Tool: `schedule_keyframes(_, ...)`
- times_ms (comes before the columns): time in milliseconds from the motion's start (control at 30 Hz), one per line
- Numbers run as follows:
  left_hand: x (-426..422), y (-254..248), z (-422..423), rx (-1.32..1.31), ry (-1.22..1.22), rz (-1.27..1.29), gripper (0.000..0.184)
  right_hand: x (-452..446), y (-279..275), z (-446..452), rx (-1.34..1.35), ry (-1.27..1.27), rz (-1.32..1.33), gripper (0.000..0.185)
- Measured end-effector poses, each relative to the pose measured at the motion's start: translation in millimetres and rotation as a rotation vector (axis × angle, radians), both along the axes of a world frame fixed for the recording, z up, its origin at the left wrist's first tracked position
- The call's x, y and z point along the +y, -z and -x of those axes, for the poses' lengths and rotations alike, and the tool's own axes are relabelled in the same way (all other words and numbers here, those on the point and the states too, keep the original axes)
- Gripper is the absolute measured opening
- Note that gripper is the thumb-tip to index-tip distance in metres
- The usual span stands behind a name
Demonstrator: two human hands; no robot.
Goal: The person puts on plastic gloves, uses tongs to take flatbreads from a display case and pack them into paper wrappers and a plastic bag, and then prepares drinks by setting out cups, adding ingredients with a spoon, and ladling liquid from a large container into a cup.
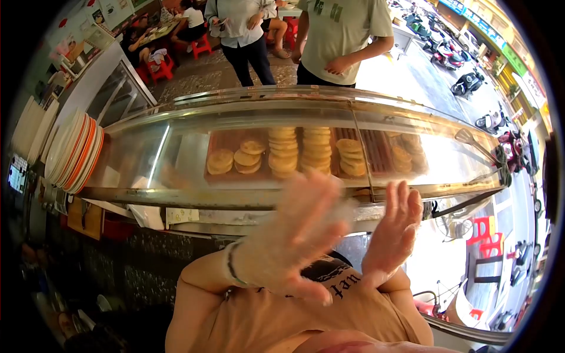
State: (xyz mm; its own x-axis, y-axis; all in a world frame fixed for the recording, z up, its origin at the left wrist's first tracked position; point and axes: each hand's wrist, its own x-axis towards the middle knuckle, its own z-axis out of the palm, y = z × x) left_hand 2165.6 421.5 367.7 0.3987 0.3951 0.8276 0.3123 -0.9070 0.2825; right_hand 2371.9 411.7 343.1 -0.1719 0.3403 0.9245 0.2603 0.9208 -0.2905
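My left hand (288,229), in a thin clear plastic glove with a dark band at the wrist, is raised in front of my chest. Motion blurs it, but its fingers look stretched and apart. To its right, my right hand (393,232) is also gloved and held up, fingers extended. Neither hand appears to hold anything. Just beyond them is a long glass display case (235,197). Inside, round flat golden cakes (283,150) stand in stacks of differing height on a brown tray (215,141). More cakes (406,154) show behind the right pane.
Stacked plates (76,153) with orange and white rims stand left of the case. A slotted metal spatula (471,141) lies at its right end. Two people (344,35) stand across the counter. Red stools (159,67) and diners are behind, with parked scooters (468,82) along the street.
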Motion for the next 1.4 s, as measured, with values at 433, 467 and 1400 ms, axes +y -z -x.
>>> schedule_keyframes(433, -24.9, 30.6, -45.8, 0.104, 0.587, 0.167, 0.066, -21.1, 5.8, 9.4, -0.362, -0.719, 0.311, 0.062)
schedule_keyframes(467, -25.3, 31.8, -43.9, 0.133, 0.594, 0.232, 0.066, -21.9, 9.1, 8.5, -0.39, -0.744, 0.343, 0.06)
schedule_keyframes(1400, -60.7, 64.1, 25.3, -0.563, -0.098, 0.621, 0.041, -18.1, 39.4, -80.0, -0.064, 0.184, 0.353, 0.025)
